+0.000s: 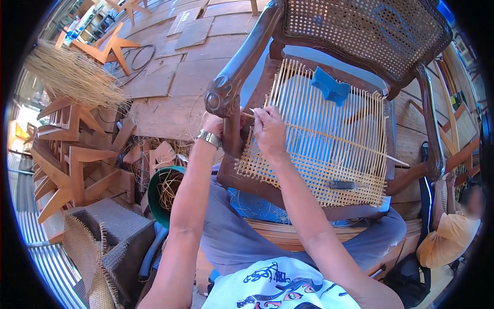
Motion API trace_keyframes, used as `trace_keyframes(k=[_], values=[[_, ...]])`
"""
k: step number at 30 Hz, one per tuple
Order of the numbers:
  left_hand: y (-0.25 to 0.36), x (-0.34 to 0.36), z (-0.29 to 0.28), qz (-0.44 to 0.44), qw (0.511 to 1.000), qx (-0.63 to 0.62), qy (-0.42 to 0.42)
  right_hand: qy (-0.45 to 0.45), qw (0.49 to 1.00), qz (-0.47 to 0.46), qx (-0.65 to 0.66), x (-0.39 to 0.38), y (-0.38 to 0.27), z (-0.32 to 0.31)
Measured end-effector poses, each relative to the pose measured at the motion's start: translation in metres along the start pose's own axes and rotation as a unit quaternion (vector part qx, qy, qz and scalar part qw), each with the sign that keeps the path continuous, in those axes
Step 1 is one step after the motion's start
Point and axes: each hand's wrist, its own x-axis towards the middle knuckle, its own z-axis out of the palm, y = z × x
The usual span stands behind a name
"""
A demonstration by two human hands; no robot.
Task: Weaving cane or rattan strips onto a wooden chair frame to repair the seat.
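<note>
A dark carved wooden chair (221, 98) stands before me, its seat frame strung with pale woven cane (355, 129). Open mesh fills the near part of the seat; farther back, the strands run mostly one way. At the seat's left edge my right hand (270, 129) pinches a thin cane strand. My left hand (213, 124), with a watch on its wrist, is curled beside the chair's arm post, which covers most of its fingers; what it grips is hidden. A blue sponge (329, 86) and a small dark-handled tool (342, 185) lie on the weave. A pale stick (396, 160) juts out at the right.
Left of me are a green bucket (160, 198) with cane scraps, stacked wooden frames (72, 175), a bundle of straw-like strands (72, 72) and rolled woven sheets (110, 242). The chair's caned backrest (360, 31) rises at the far side. Another person (450, 234) sits at the right.
</note>
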Motion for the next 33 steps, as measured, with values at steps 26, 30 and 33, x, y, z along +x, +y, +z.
trace_keyframes(k=[26, 30, 33], values=[[-0.017, 0.034, -0.006, 0.026, 0.997, -0.068, -0.025, -0.149, 0.949, -0.085, -0.264, 0.009, 0.003, 0.027], [-0.013, 0.023, 0.006, 0.099, 0.993, 0.064, 0.028, -0.166, 0.935, -0.211, -0.232, 0.012, 0.021, 0.028], [-0.025, 0.040, -0.024, 0.129, 0.991, -0.033, -0.029, -0.153, 0.941, -0.156, -0.259, 0.010, -0.005, 0.027]])
